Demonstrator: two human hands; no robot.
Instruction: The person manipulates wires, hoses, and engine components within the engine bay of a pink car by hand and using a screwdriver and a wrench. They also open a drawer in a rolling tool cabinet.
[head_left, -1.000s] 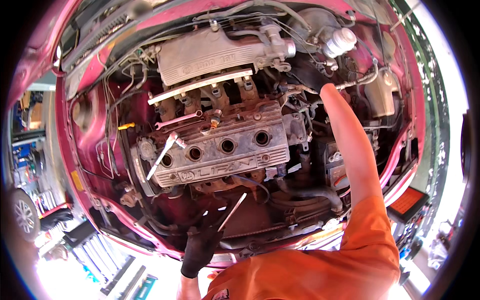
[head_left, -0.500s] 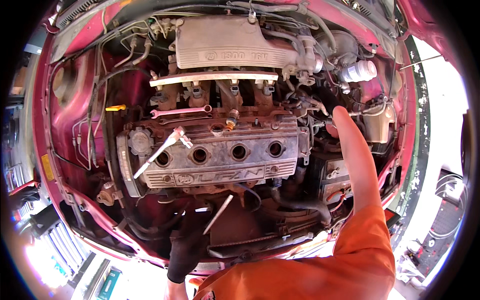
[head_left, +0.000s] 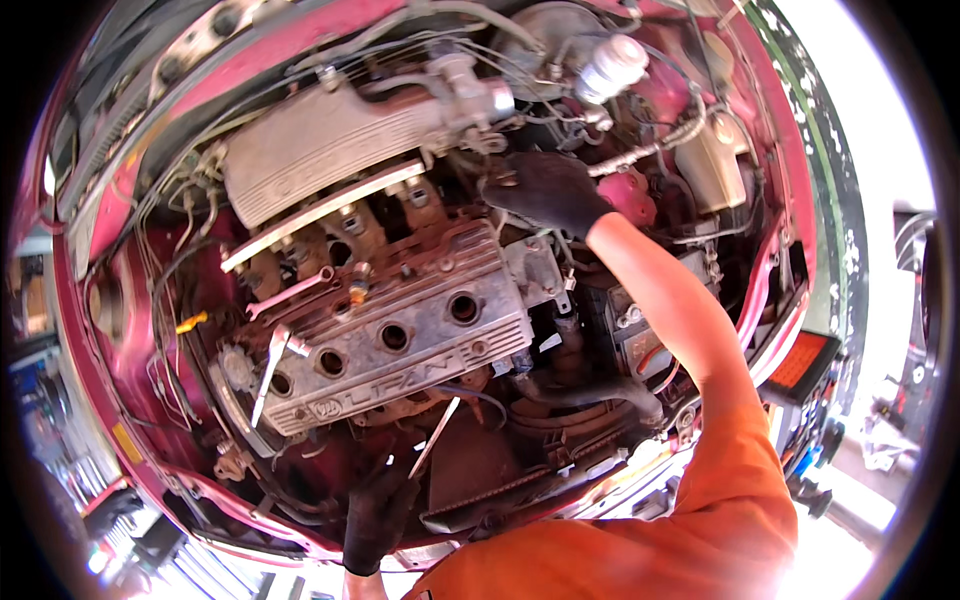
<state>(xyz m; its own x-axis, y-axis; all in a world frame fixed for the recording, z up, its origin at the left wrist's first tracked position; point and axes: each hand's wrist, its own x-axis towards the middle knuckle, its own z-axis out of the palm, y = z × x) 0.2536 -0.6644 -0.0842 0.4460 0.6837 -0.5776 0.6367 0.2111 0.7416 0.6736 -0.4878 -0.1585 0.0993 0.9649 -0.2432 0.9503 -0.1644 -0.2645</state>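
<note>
My right hand, in a black glove, reaches across the engine to the hoses and wiring beside the intake. Its fingers are curled in among these parts, and what they grip is hidden. Low at the front of the bay, my left hand, also black-gloved, is closed around the lower end of a thin pale metal rod. The rod slants up toward the engine's valve cover, which has several open round holes. A ratchet lies across the cover's left end, and a combination wrench rests behind it.
A pale intake manifold and a fuel rail stand behind the engine. A white-capped reservoir sits at the back right, a battery under my right forearm. The radiator runs along the front edge.
The view has tilted, so the engine appears slanted and shifted left. My right hand now shows clearly among the hoses, where before it was mostly lost in shadow. My left hand stays low with the rod.
</note>
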